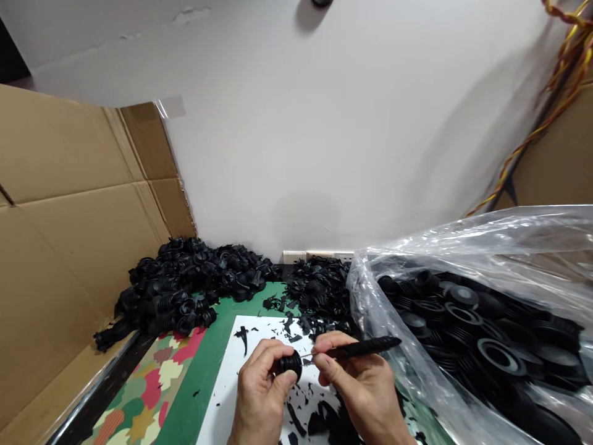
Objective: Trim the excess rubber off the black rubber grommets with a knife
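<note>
Near the bottom centre, my left hand (265,389) pinches a small ribbed black rubber part (290,366) between thumb and fingers. To its right my right hand (361,386) is closed on a black-handled tool (365,348), whose thin metal tip points left and reaches the rubber part's right side. Both hands are over a white sheet (227,383) strewn with black scraps (327,417). Whether the tip touches or enters the part cannot be made out.
Ribbed black pieces (176,284) are heaped at the back left, with shredded scraps (319,287) beside them. A clear plastic bag (370,296) at the right holds more black rubber parts (463,315). Cardboard (78,198) stands at the left; a wall (296,136) rises behind.
</note>
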The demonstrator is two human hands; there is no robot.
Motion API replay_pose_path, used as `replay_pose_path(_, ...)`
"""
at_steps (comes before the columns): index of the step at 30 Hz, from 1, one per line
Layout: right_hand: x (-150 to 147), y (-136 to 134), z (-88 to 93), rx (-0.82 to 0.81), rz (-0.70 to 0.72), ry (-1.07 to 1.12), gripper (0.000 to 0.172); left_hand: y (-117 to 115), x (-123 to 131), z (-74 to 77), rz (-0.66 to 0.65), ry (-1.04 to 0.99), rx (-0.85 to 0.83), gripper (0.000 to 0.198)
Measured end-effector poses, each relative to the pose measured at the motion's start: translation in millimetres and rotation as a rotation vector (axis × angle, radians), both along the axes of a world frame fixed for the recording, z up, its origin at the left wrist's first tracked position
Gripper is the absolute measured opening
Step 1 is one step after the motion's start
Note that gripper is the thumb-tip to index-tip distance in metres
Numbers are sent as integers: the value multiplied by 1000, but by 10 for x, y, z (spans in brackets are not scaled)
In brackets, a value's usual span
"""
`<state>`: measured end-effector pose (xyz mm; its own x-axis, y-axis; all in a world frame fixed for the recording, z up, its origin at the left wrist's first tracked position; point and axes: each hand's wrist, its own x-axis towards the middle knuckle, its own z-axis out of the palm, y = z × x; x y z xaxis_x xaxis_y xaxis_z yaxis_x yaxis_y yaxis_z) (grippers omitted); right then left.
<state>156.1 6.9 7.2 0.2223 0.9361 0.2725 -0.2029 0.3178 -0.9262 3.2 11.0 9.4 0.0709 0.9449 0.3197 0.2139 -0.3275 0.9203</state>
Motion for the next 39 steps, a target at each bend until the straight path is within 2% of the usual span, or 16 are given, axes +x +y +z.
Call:
replay_pose_path(6,43,29,-67,13,-20,-133,21,8,2,8,19,-12,-4,23)
replay_pose_path(10,74,41,-85,-10,-20,-115,29,-3,6,16,40,-23,-7,22)
replay_pose_path(17,35,31,-7,-120,112,-85,38,17,25,30,70,-135,-78,19)
replay_pose_path(24,-41,75,-62,-248,224,4,44,41,40,13,76,-251,-189,19)
replay_pose_path(30,-116,63,-163,-351,276,-65,45,44,27,12,86,-185,-106,19)
replay_pose_path(35,-178,58,-256,-380,382,9,44,35,18,-5,61,-163,-72,18)
replay_pose_path(39,-194,93,-274,-435,361,80,44,22,44,8,59,-150,-105,22)
